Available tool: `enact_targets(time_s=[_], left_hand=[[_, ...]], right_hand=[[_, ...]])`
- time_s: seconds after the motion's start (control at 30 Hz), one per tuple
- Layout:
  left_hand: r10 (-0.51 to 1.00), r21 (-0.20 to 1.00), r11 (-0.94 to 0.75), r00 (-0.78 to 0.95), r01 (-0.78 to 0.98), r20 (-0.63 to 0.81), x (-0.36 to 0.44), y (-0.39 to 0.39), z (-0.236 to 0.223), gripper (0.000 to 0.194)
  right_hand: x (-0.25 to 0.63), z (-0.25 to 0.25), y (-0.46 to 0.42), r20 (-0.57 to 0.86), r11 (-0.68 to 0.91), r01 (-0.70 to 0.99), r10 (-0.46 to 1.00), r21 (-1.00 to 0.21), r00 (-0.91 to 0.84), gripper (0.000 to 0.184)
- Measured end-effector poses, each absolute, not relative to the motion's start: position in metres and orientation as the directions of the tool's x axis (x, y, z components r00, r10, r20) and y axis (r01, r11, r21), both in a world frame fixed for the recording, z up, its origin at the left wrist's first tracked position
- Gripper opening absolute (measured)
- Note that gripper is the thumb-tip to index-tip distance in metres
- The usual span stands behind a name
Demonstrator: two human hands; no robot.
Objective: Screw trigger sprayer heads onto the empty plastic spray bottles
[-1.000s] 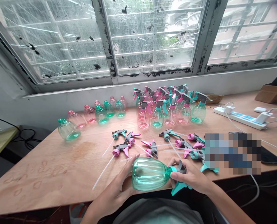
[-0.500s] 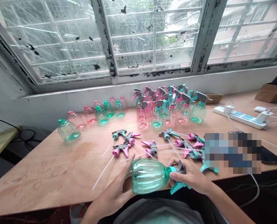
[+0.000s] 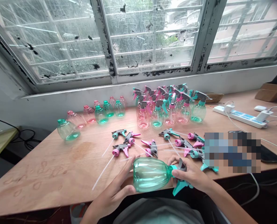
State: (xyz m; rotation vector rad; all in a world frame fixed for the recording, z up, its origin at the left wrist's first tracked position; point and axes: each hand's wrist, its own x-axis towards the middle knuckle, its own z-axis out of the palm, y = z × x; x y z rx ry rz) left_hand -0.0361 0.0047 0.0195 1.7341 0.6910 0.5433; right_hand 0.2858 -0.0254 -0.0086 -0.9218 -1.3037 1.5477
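A green see-through spray bottle lies on its side in the air at the table's front edge, its base toward the left. My left hand holds the base end, thumb at the near side and fingers at the far side. The fingers of my right hand close round the teal collar and grey-and-teal trigger head at the neck. Just beyond the bottle lie loose spray heads with thin tubes, among them a pink-and-grey one and a teal-and-grey one.
Capless pink and green bottles stand at the back left. Several bottles with spray heads are grouped at the back middle. To the right are a white power strip, cables and a dark phone, partly blurred out. The window wall bounds the back.
The bottle has shifted slightly to the right. The trigger head has turned a little, and my left thumb has slid toward the base edge. The things on the table stay put.
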Motion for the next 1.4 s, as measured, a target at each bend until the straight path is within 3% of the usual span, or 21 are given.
enact_targets(time_s=[0.1,0.3,0.43,0.67,0.77,0.87,0.93,1.0,1.07,1.1,1.17,1.2,1.23,1.3,1.33,1.4], left_hand=[[0.718,0.980,-0.150,0.696,0.134,0.014,-0.034,0.004,0.023,0.072],[0.762,0.891,-0.339,0.643,0.303,0.071,-0.035,0.005,0.026,0.063],[0.737,0.928,-0.320,0.666,0.191,0.117,-0.035,0.004,0.021,0.056],[0.684,0.889,-0.455,0.658,0.049,0.314,-0.040,-0.006,0.024,0.048],[0.689,0.839,-0.534,0.628,0.102,0.362,-0.041,-0.012,0.026,0.050],[0.735,0.835,-0.525,0.583,0.165,0.347,-0.036,-0.015,0.027,0.074],[0.777,0.880,-0.462,0.529,0.113,0.341,-0.029,-0.015,0.028,0.086],[0.828,0.919,-0.393,0.439,0.011,0.349,-0.021,-0.014,0.030,0.084],[0.862,0.937,-0.349,0.388,-0.011,0.326,-0.014,-0.014,0.034,0.073],[0.868,0.939,-0.344,0.389,0.019,0.310,-0.011,-0.015,0.036,0.065],[0.865,0.917,-0.387,0.381,0.093,0.326,-0.007,-0.020,0.039,0.048],[0.852,0.890,-0.440,0.368,0.117,0.373,-0.007,-0.024,0.040,0.041],[0.824,0.848,-0.514,0.350,0.130,0.445,-0.007,-0.029,0.040,0.037],[0.730,0.740,-0.660,0.346,0.132,0.589,-0.008,-0.039,0.040,0.038],[0.685,0.694,-0.709,0.359,0.127,0.634,-0.009,-0.042,0.040,0.039],[0.640,0.653,-0.748,0.390,0.120,0.662,-0.012,-0.046,0.040,0.041]], right_hand=[[0.285,-0.008,-0.024,-0.002,-0.058,-0.169,0.948,-0.984,-0.317,0.044],[0.284,-0.006,-0.023,0.009,-0.033,-0.144,0.959,-0.989,-0.282,0.044],[0.280,-0.002,-0.024,-0.018,-0.063,-0.168,0.967,-0.984,-0.255,0.048],[0.271,-0.004,-0.055,-0.128,-0.167,-0.185,0.971,-0.968,-0.203,0.046],[0.268,-0.005,-0.071,0.121,0.125,0.099,0.992,-0.987,-0.046,0.030],[0.265,0.000,-0.078,0.545,0.526,0.419,0.834,-0.740,-0.083,0.031],[0.262,0.007,-0.078,0.697,0.706,0.486,0.675,-0.516,-0.241,0.053],[0.259,0.013,-0.077,0.747,0.809,0.475,0.544,-0.346,-0.383,0.070],[0.255,0.015,-0.076,0.754,0.850,0.419,0.495,-0.319,-0.431,0.068],[0.252,0.013,-0.076,0.738,0.837,0.374,0.536,-0.400,-0.410,0.059],[0.243,0.005,-0.074,0.574,0.634,0.181,0.764,-0.752,-0.296,0.034],[0.238,-0.001,-0.072,0.375,0.397,0.026,0.886,-0.918,-0.272,0.027],[0.233,-0.006,-0.071,0.164,0.121,-0.153,0.939,-0.981,-0.303,0.029],[0.225,-0.015,-0.067,-0.082,-0.266,-0.395,0.901,-0.879,-0.425,0.043],[0.222,-0.017,-0.065,-0.122,-0.351,-0.445,0.876,-0.824,-0.466,0.046],[0.222,-0.019,-0.066,-0.127,-0.348,-0.450,0.884,-0.823,-0.451,0.047]])
